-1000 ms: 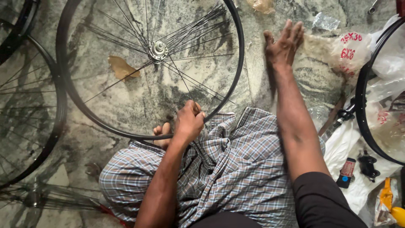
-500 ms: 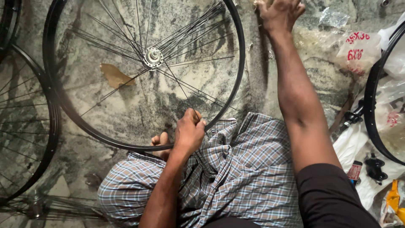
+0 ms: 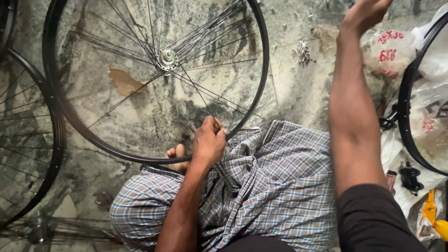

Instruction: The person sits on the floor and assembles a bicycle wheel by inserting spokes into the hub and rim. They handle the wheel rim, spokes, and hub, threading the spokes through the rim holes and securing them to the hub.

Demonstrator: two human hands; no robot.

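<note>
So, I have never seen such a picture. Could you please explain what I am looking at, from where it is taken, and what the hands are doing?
The camera sits on a person's head and looks down. The person sits on a stone floor, checked cloth over the legs. The left hand grips the rim of a black spoked bicycle wheel lying flat. The right hand reaches up toward the top edge, near a white plastic bag; what it touches is cut off. More wheels lie at the left and at the right. Small metal parts lie scattered.
</note>
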